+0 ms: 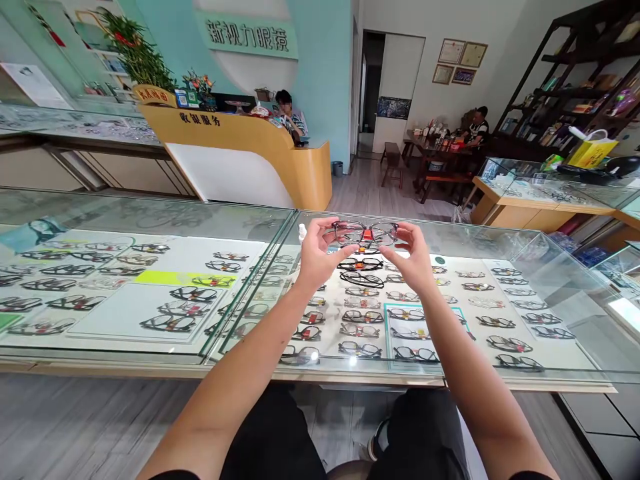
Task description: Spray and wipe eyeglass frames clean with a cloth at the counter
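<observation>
A pair of dark-rimmed eyeglasses (384, 235) with a red tag on one lens is held up over the glass display case (270, 230). My left hand (323, 252) grips its left side, the thumb along the lower edge. On the right side, my right hand (411, 257) closes on the frame between thumb and fingers. Just beneath the hands, more dark eyeglasses (361, 265) show, one with an orange-red tag. A small white bottle (302, 233) stands beside my left hand, partly hidden by it.
Rows of eyeglasses (363, 316) lie inside the case, left and right. Beyond it is a wooden cashier counter (265, 137) with a person (290, 117) behind it. Another person (479, 127) sits at a dark table at the back. A second glass case (555, 190) stands at the right.
</observation>
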### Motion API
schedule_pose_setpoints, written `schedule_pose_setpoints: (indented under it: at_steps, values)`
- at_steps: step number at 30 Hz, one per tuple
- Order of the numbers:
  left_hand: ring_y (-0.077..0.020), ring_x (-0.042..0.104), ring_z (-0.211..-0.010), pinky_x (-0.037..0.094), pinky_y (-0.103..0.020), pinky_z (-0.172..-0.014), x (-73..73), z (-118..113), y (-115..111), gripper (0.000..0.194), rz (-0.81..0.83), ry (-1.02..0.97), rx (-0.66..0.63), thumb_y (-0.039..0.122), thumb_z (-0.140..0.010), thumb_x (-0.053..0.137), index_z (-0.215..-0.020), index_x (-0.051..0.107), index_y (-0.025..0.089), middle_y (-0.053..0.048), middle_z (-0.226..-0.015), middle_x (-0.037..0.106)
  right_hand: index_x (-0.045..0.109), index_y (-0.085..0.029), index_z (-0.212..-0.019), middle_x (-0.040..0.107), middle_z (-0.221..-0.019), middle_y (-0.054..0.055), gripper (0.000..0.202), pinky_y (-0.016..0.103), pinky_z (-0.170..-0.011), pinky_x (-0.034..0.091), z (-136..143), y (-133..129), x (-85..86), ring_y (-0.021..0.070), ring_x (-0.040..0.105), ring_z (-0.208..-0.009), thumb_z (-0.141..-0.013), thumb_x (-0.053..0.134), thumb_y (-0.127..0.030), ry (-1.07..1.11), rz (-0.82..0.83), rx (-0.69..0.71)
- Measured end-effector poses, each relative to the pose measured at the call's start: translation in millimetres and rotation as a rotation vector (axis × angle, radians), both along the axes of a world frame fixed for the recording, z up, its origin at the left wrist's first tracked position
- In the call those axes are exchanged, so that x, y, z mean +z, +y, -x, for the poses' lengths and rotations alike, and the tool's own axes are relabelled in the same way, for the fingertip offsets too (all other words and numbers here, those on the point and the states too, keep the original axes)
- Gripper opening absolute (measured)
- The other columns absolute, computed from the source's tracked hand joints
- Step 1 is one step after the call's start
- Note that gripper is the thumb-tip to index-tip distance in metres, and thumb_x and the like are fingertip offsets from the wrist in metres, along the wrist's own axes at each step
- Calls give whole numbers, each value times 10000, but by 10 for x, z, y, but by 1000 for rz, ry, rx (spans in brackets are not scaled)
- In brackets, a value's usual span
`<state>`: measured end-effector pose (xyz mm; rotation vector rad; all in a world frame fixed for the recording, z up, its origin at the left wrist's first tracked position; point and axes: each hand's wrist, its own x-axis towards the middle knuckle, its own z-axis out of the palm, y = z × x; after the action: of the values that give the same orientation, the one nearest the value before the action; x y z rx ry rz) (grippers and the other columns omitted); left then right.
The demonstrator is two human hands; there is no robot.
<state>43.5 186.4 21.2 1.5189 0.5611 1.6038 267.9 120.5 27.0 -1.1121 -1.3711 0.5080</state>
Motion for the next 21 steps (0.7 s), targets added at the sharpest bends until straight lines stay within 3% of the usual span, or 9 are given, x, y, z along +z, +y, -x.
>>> schedule_pose_setpoints:
  at_steps: [5, 11, 21]
  values:
    - [-240, 776, -1136, 608, -397, -1006, -108, 18, 0, 761, 41, 8, -29, 354, -628, 1058, -1223, 595, 249, -89, -1256, 732, 581, -308, -1319, 671, -1278, 75, 653, 451, -1049, 570, -2, 29, -146, 267, 656, -1241, -802, 932, -498, 69, 28, 21]
    - [-296, 736, -1240, 534, -474, -1139, -129, 47, -28, 750, 46, 128, 74, 420, -601, 1068, -1190, 644, 231, -110, -1208, 774, 546, -327, -1289, 648, -1289, 61, 684, 439, -1055, 600, 18, 55, -240, 265, 699, -1227, -768, 962, -481, 223, 54, 108]
    - [-300, 724, -1230, 500, -494, -1138, -197, 50, -6, 695, 105, 212, 74, 421, -622, 1053, -1168, 668, 231, -119, -1241, 782, 518, -324, -1223, 684, -1279, 50, 672, 498, -1136, 585, 29, 101, -261, 287, 723, -1267, -738, 965, -452, 342, 111, 187]
